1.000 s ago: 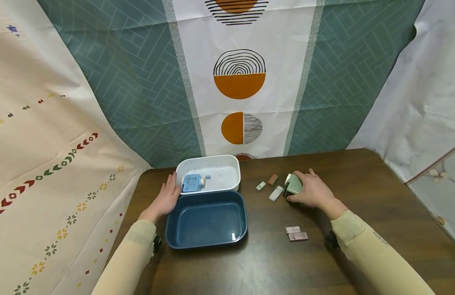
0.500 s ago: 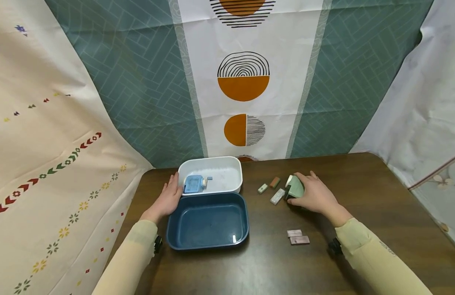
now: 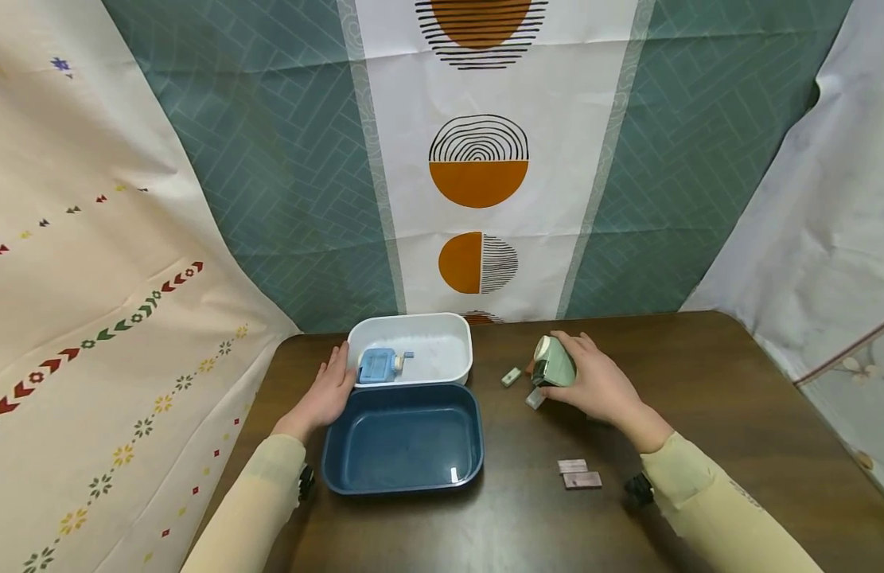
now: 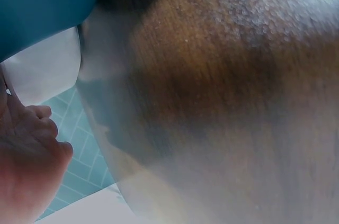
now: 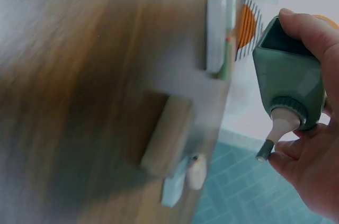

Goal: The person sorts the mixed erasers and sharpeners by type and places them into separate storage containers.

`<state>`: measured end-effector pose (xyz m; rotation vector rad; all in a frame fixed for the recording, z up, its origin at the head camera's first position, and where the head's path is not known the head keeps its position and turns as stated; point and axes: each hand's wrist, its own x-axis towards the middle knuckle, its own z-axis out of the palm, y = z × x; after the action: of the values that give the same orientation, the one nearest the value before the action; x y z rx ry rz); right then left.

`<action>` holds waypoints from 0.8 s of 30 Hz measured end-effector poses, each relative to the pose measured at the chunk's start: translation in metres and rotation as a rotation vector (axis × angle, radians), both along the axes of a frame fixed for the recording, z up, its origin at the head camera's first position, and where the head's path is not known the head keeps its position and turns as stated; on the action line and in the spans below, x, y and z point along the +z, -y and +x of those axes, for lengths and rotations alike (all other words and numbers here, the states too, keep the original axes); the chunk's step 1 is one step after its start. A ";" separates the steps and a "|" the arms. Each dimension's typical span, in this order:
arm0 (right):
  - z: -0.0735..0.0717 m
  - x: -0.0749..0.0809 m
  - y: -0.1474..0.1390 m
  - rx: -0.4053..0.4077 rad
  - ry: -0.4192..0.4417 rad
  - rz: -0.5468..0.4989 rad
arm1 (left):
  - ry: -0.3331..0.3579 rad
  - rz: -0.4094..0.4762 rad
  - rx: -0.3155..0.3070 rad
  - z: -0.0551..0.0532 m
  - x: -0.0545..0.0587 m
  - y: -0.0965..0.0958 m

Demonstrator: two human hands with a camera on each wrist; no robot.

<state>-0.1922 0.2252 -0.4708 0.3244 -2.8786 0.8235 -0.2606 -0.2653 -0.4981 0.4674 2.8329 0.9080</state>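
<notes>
My right hand (image 3: 602, 382) grips a green hand-crank pencil sharpener (image 3: 556, 364) above the right half of the table, thumb and fingers around its body. In the right wrist view, the crank of this sharpener (image 5: 288, 75) points down toward the fingertips. My left hand (image 3: 325, 395) rests with straight fingers against the left side of a white tray (image 3: 442, 354). Inside that tray lies a blue crank pencil sharpener (image 3: 377, 365). Directly in front of it stands a dark blue tray (image 3: 402, 446), which holds nothing.
Under and beside the held sharpener lie small eraser-like blocks: a white block (image 3: 535, 398), a pale green block (image 3: 511, 376) and a brown block (image 5: 169, 136), mostly hidden in the head view. Two pinkish blocks (image 3: 582, 481) lie nearer the front. Patterned cloth hangs behind the table.
My right hand has moved left with the green pencil sharpener, which now partly covers the white and brown blocks. My left hand stays at the white tray. The head view has shifted slightly.
</notes>
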 end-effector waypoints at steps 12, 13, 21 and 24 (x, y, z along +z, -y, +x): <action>-0.005 0.016 0.026 0.051 -0.037 0.021 | -0.012 0.000 -0.010 -0.003 0.000 0.001; -0.005 0.016 0.029 0.053 -0.036 0.015 | -0.014 -0.001 -0.010 -0.003 0.000 0.002; -0.005 0.024 0.046 0.071 -0.019 -0.035 | -0.001 0.013 -0.010 -0.002 0.000 0.000; -0.007 0.028 0.054 0.084 -0.047 -0.047 | -0.002 0.015 -0.009 -0.001 0.000 -0.001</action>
<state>-0.1995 0.1708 -0.4429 0.4555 -2.8145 0.8842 -0.2620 -0.2643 -0.4977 0.4825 2.8255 0.9282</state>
